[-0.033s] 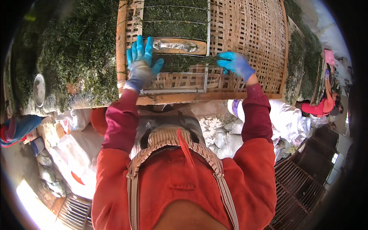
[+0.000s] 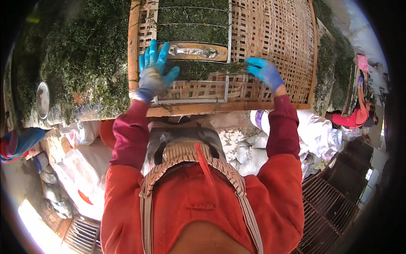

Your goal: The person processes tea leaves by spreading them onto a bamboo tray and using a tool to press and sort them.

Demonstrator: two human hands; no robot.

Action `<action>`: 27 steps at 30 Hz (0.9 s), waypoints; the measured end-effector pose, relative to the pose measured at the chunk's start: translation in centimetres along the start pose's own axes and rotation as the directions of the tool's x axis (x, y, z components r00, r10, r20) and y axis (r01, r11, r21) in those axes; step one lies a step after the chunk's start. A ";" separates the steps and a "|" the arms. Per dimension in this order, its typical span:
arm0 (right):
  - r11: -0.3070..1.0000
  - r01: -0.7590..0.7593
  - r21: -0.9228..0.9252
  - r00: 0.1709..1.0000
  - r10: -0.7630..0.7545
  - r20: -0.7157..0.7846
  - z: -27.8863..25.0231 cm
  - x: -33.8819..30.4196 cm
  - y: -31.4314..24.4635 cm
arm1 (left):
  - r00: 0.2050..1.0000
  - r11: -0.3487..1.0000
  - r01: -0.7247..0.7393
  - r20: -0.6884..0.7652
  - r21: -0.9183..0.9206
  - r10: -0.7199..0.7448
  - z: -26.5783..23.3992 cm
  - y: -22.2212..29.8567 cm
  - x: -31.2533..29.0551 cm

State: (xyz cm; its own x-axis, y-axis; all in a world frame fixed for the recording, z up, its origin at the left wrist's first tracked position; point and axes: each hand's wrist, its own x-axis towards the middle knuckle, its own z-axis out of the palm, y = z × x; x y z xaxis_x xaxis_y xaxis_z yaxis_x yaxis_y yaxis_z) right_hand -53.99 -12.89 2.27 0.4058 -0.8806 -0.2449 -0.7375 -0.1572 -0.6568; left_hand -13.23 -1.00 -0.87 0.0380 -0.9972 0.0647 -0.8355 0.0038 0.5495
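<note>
As the left hand (image 2: 153, 78) lies splayed in its blue glove over the left bar of the metal frame (image 2: 192, 100), thumb out towards the strip of greens (image 2: 196, 70), the right hand (image 2: 264, 73) is at the strip's other end, fingers pointing left. Whether it pinches those strands, I cannot tell; its fingertips are blurred. And there's a small shift since the earlier frame: the right hand has slid slightly rightward, the left thumb sits a touch lower, the left forearm has swung a little left. Just above the strip, the wooden block (image 2: 222, 53) with its wrapped handle hasn't budged!

Around it all, the frame rests on a woven tray (image 2: 275, 46) with a wooden rim, more greens inside its upper rungs, the top of both cut off by the view. Left of the tray, a big heap of greens (image 2: 84, 55) covers the tabletop (image 2: 86, 111), an oval metal dish (image 2: 42, 100) at its near edge. Below, white sacks (image 2: 86, 163) are washed out by glare. Far right, a co-worker (image 2: 357, 116) in red is small and bent by the lens; at the left edge, a blue sleeve (image 2: 25, 142) shows, its wearer mostly cut off.
</note>
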 end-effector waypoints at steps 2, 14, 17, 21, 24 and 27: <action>0.957 -0.031 0.288 0.921 0.139 -0.363 0.6 -1.5 1.0 | 0.994 0.995 -0.104 -0.045 0.012 0.105 -0.3 -2.9 -0.6; 0.623 0.371 -0.689 0.859 -0.512 0.000 9.1 -3.6 -10.9 | 0.911 0.892 -0.376 -0.076 0.252 0.405 1.7 -0.9 -3.8; 0.568 0.537 -0.624 0.724 -0.690 -0.004 10.6 -2.2 -15.8 | 0.909 0.907 -0.366 -0.128 0.208 0.397 2.1 -2.0 -4.5; 0.552 0.405 -0.729 0.829 -0.558 0.038 12.0 -2.6 -10.8 | 0.939 0.928 -0.340 0.009 0.150 0.343 4.4 -3.2 -5.0; 0.525 0.405 -0.749 0.816 -0.577 0.038 10.6 -3.8 -11.9 | 0.925 0.912 -0.356 -0.064 0.205 0.376 4.2 -2.5 -4.7; 0.568 0.497 -0.656 0.793 -0.604 0.078 12.3 -1.9 -15.1 | 0.920 0.905 -0.356 -0.085 0.233 0.383 3.5 -2.5 -4.7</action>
State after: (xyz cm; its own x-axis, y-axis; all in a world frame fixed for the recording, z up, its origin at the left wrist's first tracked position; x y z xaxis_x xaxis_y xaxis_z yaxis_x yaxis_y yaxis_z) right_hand -37.00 -3.31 3.87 0.8095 -0.5685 0.1466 -0.5712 -0.8203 -0.0272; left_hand -13.27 3.43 -5.47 -0.2387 -0.9093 0.3409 -0.8975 0.3407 0.2802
